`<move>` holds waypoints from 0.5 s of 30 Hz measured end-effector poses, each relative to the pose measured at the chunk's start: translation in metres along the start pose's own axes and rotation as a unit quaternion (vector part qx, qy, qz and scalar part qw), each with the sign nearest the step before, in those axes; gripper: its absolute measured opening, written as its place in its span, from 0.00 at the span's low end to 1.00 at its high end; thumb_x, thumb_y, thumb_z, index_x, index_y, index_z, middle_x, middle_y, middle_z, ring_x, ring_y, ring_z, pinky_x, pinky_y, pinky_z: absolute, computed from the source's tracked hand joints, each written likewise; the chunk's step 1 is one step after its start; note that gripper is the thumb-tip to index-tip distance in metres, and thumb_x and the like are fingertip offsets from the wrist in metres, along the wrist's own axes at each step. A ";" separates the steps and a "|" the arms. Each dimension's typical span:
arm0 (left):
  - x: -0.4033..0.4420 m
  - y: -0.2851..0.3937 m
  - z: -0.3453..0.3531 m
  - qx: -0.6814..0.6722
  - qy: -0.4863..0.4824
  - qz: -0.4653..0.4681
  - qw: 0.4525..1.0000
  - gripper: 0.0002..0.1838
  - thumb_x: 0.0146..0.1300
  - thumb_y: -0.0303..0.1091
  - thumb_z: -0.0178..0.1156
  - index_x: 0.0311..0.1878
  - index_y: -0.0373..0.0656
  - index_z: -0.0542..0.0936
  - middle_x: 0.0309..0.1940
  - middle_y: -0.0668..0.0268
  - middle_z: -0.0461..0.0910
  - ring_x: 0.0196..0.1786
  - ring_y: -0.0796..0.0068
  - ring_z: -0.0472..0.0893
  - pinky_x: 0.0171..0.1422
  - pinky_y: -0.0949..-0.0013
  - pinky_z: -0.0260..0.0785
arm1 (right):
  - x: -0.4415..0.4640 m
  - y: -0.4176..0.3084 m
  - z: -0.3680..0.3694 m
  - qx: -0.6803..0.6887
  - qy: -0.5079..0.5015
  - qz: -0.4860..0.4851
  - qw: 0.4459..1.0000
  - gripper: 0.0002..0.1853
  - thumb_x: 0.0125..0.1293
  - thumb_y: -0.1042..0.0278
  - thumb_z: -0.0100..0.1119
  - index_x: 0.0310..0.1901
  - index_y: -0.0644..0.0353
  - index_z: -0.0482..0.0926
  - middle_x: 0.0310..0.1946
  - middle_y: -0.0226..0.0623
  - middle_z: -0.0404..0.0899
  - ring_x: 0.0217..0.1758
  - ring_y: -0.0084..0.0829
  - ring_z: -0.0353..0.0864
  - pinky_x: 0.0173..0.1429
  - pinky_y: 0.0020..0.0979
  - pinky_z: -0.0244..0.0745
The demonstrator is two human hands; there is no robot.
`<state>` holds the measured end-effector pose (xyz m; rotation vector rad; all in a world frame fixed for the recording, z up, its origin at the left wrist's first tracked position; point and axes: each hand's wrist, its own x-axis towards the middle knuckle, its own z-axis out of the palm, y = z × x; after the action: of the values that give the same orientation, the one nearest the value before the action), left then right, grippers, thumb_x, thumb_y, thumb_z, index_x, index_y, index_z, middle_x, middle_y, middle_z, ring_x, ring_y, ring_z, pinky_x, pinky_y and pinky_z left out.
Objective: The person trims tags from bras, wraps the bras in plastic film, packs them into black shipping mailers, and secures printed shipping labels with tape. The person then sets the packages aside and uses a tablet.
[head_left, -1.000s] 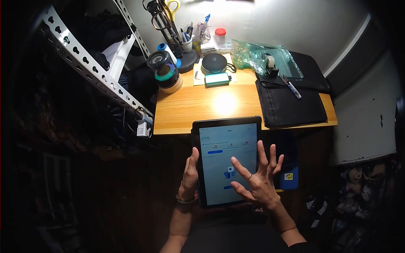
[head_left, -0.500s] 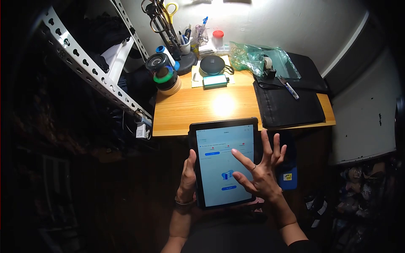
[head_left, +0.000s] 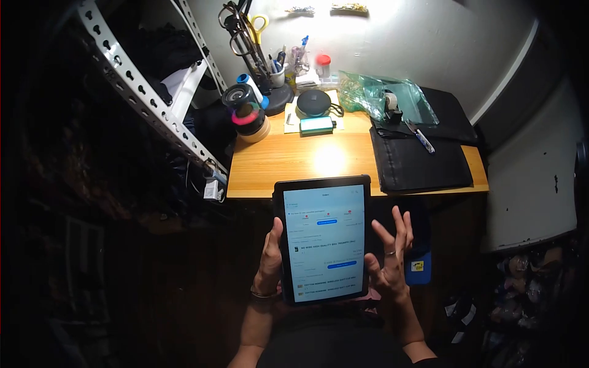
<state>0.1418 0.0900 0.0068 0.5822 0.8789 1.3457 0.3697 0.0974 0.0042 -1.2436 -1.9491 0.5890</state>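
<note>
A tablet [head_left: 325,239] in a dark case is held upright in front of me, below the near edge of the desk. Its lit screen shows an orders page with text lines and blue buttons. My left hand [head_left: 269,260] grips the tablet's left edge, thumb at the front and the other fingers hidden behind. Beside the tablet's right edge is my right hand [head_left: 391,260], with its fingers spread and nothing in them. A ring shows on one of its fingers.
On the wooden desk [head_left: 288,165] stand a round speaker [head_left: 248,119], a black round case [head_left: 313,103], a teal-and-white box [head_left: 317,126] and a pen cup [head_left: 277,76]. A tape dispenser [head_left: 391,109] and cutter [head_left: 422,138] lie on black pouches [head_left: 423,165]. A metal shelf [head_left: 141,92] stands left.
My right hand has moved off the screen to the tablet's right side. The page switched from a mostly blank one with an icon to a list of items. The speaker's light turned from green to pink.
</note>
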 end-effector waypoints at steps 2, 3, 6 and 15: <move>-0.003 -0.001 -0.002 0.010 0.001 0.009 1.000 0.33 0.71 0.57 0.34 0.55 0.33 0.73 0.45 0.57 0.79 0.47 0.71 0.79 0.51 0.70 0.72 | -0.011 0.002 0.001 0.006 -0.008 -0.011 1.000 0.28 0.65 0.38 0.45 0.61 0.42 0.69 0.71 0.54 0.39 0.74 0.54 0.28 0.68 0.61 0.18; -0.005 -0.001 -0.003 0.020 0.003 0.012 1.000 0.33 0.71 0.57 0.34 0.55 0.34 0.73 0.45 0.57 0.79 0.47 0.71 0.79 0.51 0.71 0.71 | -0.016 0.003 0.001 -0.012 -0.023 -0.023 0.999 0.27 0.65 0.38 0.46 0.60 0.42 0.71 0.71 0.54 0.39 0.74 0.53 0.27 0.67 0.61 0.18; -0.012 0.004 0.003 0.030 0.012 0.021 0.999 0.32 0.71 0.57 0.35 0.54 0.34 0.73 0.45 0.58 0.79 0.47 0.73 0.78 0.51 0.72 0.70 | -0.022 -0.004 -0.003 -0.024 -0.059 -0.035 0.997 0.24 0.64 0.38 0.47 0.56 0.37 0.75 0.71 0.54 0.38 0.74 0.53 0.24 0.67 0.62 0.16; -0.034 0.002 -0.012 0.064 -0.007 0.068 0.996 0.27 0.73 0.51 0.36 0.57 0.36 0.71 0.48 0.62 0.77 0.52 0.79 0.73 0.55 0.74 0.65 | -0.018 -0.028 0.000 -0.123 -0.103 -0.134 0.978 0.22 0.64 0.37 0.46 0.54 0.34 0.77 0.72 0.51 0.33 0.75 0.51 0.19 0.67 0.64 0.16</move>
<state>0.1309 0.0556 0.0089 0.7623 0.9317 1.4124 0.3580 0.0687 0.0178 -1.0697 -2.3749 0.3576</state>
